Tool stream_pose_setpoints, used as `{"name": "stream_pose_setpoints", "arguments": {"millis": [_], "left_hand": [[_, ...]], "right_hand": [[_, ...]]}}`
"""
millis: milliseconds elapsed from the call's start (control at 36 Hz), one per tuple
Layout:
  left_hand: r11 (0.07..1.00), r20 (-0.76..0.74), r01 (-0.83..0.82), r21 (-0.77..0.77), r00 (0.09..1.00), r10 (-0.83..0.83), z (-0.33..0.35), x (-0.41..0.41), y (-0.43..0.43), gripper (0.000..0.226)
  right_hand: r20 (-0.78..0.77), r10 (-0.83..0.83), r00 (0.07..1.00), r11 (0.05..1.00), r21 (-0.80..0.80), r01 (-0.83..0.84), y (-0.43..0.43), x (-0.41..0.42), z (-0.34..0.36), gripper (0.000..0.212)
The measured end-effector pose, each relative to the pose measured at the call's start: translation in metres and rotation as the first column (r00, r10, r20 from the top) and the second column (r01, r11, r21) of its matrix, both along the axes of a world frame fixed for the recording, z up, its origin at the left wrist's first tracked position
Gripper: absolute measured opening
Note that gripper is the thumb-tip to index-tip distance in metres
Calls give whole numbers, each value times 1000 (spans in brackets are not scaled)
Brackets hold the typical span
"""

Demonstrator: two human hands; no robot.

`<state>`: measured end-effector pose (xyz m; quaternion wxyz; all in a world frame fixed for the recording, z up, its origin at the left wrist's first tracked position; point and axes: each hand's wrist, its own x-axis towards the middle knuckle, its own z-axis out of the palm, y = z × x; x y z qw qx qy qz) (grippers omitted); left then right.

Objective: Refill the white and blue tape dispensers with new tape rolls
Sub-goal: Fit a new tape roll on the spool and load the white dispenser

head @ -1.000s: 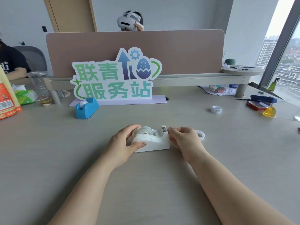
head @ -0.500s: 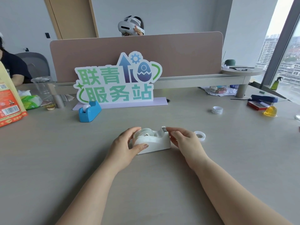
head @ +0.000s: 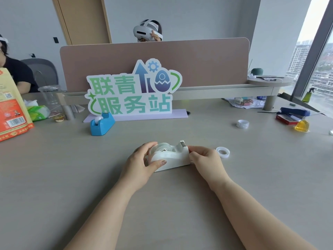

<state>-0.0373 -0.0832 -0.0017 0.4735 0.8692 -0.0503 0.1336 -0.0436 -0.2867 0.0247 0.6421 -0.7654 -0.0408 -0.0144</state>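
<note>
The white tape dispenser [head: 175, 158] stands in the middle of the table with a clear tape roll [head: 163, 148] seated in it. My left hand [head: 142, 162] grips its rear end, thumb on the near side and fingers curled over the roll. At the front end, below the cutter, my right hand [head: 206, 160] holds the dispenser with curled fingers. The blue tape dispenser [head: 101, 124] sits farther back on the left in front of the sign. A loose tape roll [head: 223, 152] lies just right of my right hand; another tape roll [head: 242, 124] lies farther back.
A green and white sign [head: 133, 91] stands in front of a brown desk divider [head: 155, 60]. An orange bag [head: 12, 107] and a plastic cup [head: 49, 94] are at the left. A blue stapler [head: 293, 111], a red box [head: 286, 119] and a yellow jelly cup [head: 301, 125] are at the right.
My right hand's fingers have come down from the cutter to the dispenser's front end. The left hand keeps its hold on the rear.
</note>
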Motion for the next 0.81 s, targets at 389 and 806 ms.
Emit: {"name": "stream_pose_setpoints", "arguments": {"millis": [389,806], "left_hand": [[995,61,-97,20,994,95,1,-2,-5,55],[956,48,-275,104,961,271,7,-9,0,59]], "right_hand": [[115,89,989,977,-202,-64,3,5,-5,20],[169,-67,983,954,-278,113,15,9,-14,51]]}}
